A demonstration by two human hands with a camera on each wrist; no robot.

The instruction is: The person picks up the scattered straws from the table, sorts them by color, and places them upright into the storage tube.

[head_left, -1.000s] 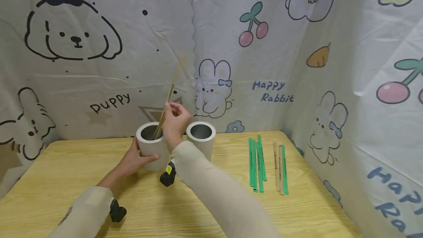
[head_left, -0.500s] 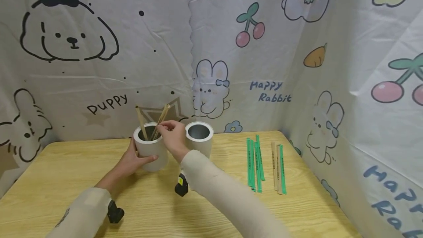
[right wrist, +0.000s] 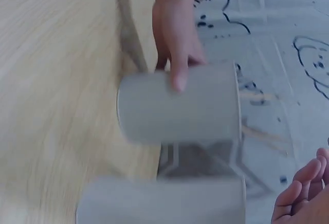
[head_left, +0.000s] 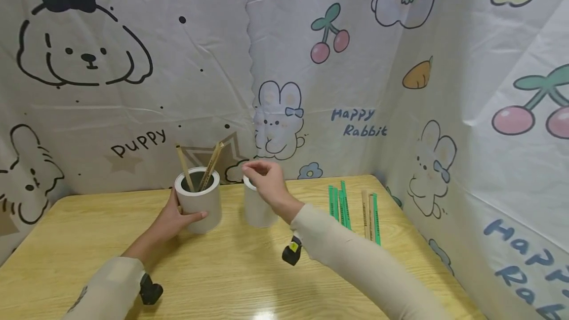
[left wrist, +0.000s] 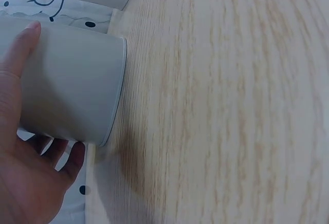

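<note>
A white cylindrical cup (head_left: pixel 202 211) stands on the table at the left, and my left hand (head_left: pixel 175 219) grips its side, thumb across the front. In the left wrist view the thumb and fingers lie round the cup wall. Several slim brown printed sticks (head_left: pixel 210 166) lean in its mouth, rising above the rim. My right hand (head_left: pixel 272 184) is over a second white cup (head_left: pixel 259 211), hiding much of its mouth. The right fingers (right wrist: pixel 295 196) are loosely bent, with nothing seen between them.
To the right on the wooden table (head_left: pixel 249 280) lie several green sticks (head_left: pixel 344 206), partly behind the right sleeve. Beside them are brown sticks (head_left: pixel 365 211) and another green stick (head_left: pixel 377 216). A printed cloth (head_left: pixel 213 98) hangs behind and along the right side.
My right hand let go of the brown sticks, which now lean in the left cup, and moved right to the second cup. My left hand keeps its grip.
</note>
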